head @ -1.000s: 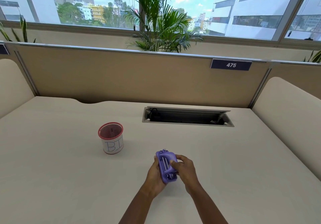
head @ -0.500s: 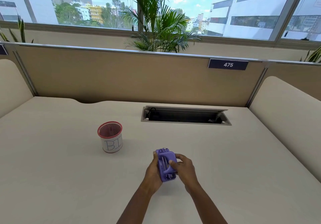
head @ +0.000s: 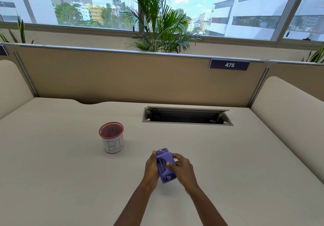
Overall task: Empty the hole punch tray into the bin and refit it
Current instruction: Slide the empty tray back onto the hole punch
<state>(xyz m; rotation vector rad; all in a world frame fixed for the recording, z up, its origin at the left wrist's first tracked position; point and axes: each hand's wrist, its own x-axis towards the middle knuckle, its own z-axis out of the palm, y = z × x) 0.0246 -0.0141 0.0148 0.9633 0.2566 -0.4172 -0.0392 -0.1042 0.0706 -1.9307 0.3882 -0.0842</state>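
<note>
Between both hands the purple hole punch has tipped further; left hand wraps it, right hand pinches its base, tray seemingly still fitted.

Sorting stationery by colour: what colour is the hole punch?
Purple plastic hole punch, clearest in the head view.

My desk is cream, with an open cable tray at 1 o'clock. A tan partition runs across 12 and carries a tag reading 475. Padded side panels stand at 3 and 9. Beyond the partition is a palm, then a wide window — daylight, buildings outside.
</note>
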